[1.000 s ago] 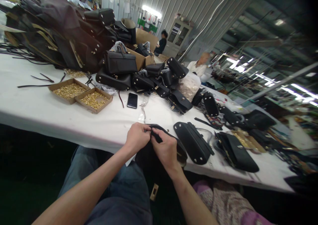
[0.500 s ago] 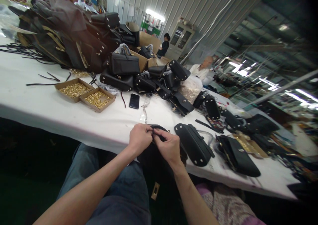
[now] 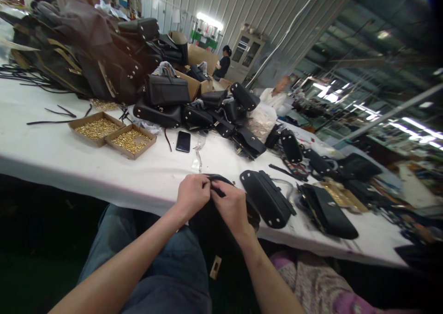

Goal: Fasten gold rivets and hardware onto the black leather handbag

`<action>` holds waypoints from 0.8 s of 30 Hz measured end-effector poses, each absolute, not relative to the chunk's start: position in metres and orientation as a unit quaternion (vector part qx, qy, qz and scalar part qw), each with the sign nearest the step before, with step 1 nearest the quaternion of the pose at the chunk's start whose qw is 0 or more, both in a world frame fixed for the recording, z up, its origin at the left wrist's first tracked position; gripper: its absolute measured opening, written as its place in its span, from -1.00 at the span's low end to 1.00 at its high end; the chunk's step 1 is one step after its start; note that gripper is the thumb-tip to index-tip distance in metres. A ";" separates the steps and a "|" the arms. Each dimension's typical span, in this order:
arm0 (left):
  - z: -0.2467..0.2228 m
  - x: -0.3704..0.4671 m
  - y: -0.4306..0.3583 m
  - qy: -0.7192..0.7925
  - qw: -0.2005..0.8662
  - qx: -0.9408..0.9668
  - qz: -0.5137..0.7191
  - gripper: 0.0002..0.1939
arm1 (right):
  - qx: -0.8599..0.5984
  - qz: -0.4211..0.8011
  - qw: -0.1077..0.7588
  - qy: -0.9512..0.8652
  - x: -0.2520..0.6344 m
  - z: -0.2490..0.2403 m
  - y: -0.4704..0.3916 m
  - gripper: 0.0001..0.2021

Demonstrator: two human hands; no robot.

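Observation:
A black handbag rests between my lap and the table's front edge, with a gold clasp plate showing low on it. My left hand is closed on the bag's upper edge, fingers bent and pinching. Right beside it, my right hand pinches the same edge, thumb and forefinger close to the left fingertips. Whatever small part lies between the fingertips is hidden. To the right of my hands, another black handbag lies on its side with metal feet showing.
Two cardboard trays hold small gold fittings on the white table. A phone lies near them. Black bags are piled behind. Another person's patterned sleeve is at lower right; a flap bag lies beyond.
The whole view has shifted slightly, so the table's things appear a little further left. Both hands keep their pinch on the handbag's edge, with hardly any movement.

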State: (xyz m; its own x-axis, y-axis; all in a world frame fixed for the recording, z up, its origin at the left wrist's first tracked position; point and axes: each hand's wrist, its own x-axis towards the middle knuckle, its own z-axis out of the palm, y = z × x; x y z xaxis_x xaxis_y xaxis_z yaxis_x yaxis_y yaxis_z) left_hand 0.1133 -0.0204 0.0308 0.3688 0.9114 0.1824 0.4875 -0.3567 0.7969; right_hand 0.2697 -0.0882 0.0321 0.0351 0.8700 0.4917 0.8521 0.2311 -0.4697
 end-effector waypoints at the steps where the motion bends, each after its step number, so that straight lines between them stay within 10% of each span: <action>1: 0.031 0.113 -0.019 0.453 0.338 0.763 0.316 -0.72 | -0.616 0.025 0.376 -0.692 0.269 0.033 -0.088 -0.81; 24: 0.019 0.126 -0.028 0.479 0.320 0.747 0.333 -0.77 | -0.629 0.254 0.452 -0.579 0.292 0.044 -0.086 -0.87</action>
State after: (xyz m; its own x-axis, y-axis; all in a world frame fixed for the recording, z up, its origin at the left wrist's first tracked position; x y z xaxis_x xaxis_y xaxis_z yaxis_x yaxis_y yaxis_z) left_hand 0.1259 -0.0281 0.0192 0.3197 0.9280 0.1913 0.5011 -0.3369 0.7971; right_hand 0.2923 -0.0861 0.0439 0.2016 0.9580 0.2038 0.4989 0.0786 -0.8631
